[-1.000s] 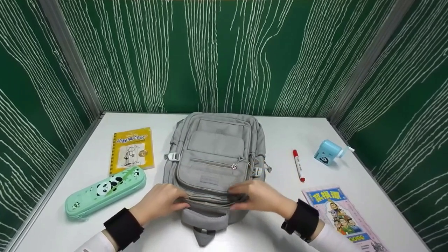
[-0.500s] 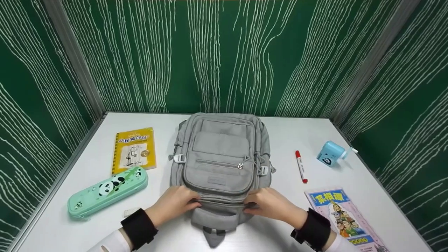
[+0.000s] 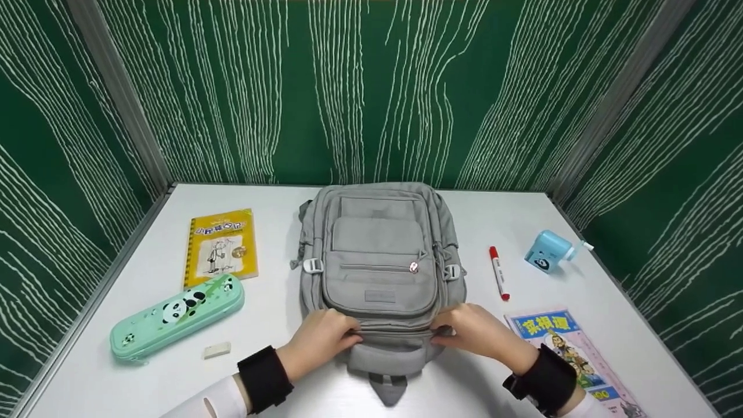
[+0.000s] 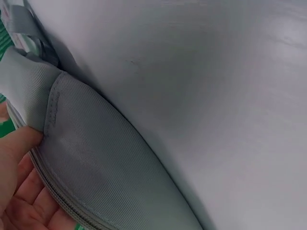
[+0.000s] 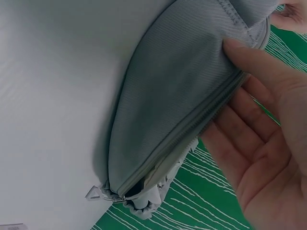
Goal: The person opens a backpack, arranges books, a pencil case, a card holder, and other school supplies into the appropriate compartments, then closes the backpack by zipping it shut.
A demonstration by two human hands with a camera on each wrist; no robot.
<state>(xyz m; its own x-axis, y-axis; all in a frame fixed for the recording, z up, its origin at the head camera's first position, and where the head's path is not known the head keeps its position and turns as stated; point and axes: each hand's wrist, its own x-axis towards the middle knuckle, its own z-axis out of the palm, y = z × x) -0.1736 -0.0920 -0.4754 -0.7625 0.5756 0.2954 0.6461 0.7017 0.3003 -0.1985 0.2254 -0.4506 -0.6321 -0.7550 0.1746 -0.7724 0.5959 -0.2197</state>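
Note:
A grey backpack (image 3: pixel 380 232) lies on the white table, its top handle (image 3: pixel 386 360) toward me. My left hand (image 3: pixel 322 342) pinches the bag's near edge just left of the handle. On the other side of the handle, my right hand (image 3: pixel 482 334) grips the same edge. In the left wrist view, the thumb presses the grey cloth beside the zipper (image 4: pixel 62 199), with the fingers on its far side. The right wrist view has the thumb on the cloth and the fingers under the zipped edge (image 5: pixel 192 129); a gap shows at the zipper's lower end.
To the left are a green panda pencil case (image 3: pixel 177 316), a yellow book (image 3: pixel 220 247) and a white eraser (image 3: pixel 216 350). At the right lie a red-capped marker (image 3: pixel 498 273), a blue pencil sharpener (image 3: pixel 548 252) and a pink and blue comic book (image 3: pixel 572 354).
Both hands have shifted the backpack to the right across the table, keeping hold of its near edge. The white eraser, earlier hidden by the left arm, now shows fully.

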